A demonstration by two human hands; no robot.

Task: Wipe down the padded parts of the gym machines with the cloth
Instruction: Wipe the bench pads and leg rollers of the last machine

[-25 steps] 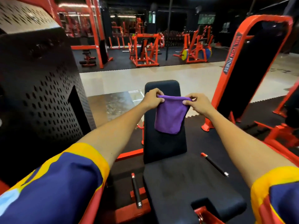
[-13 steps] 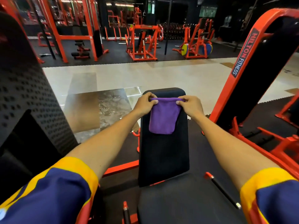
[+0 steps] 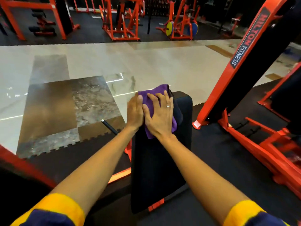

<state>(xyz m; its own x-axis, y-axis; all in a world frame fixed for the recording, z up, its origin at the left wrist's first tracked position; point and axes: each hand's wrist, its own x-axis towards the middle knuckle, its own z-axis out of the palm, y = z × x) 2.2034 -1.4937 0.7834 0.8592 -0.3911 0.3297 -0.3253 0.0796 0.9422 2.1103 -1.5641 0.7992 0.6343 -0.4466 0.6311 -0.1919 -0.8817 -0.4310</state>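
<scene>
**Wipe barely begun: cloth at the top of the back pad**

The right hand (image 3: 160, 115) lies flat on the cloth (image 3: 154, 95), fingers spread and straight, pressing rather than gripping. The left hand (image 3: 135, 111) touches it at 9 o'clock, also released and flat, with its fingertips on the cloth's left edge.

The purple cloth is draped over the 12 o'clock end of the black back pad (image 3: 156, 168). Part of it hangs over the far edge and a corner shows under the right wrist.

As I judge it, this is the first stretch of one pad. The long run of pad toward 6 o'clock lies bare below the hands, and its dark surface gives no sign of wiped or unwiped.

The padding on the orange frame (image 3: 244, 51) at 2 o'clock and on the machines (image 3: 120, 18) across the floor at 12 o'clock looks still to do. Most of the task, then, seems to be ahead.
</scene>
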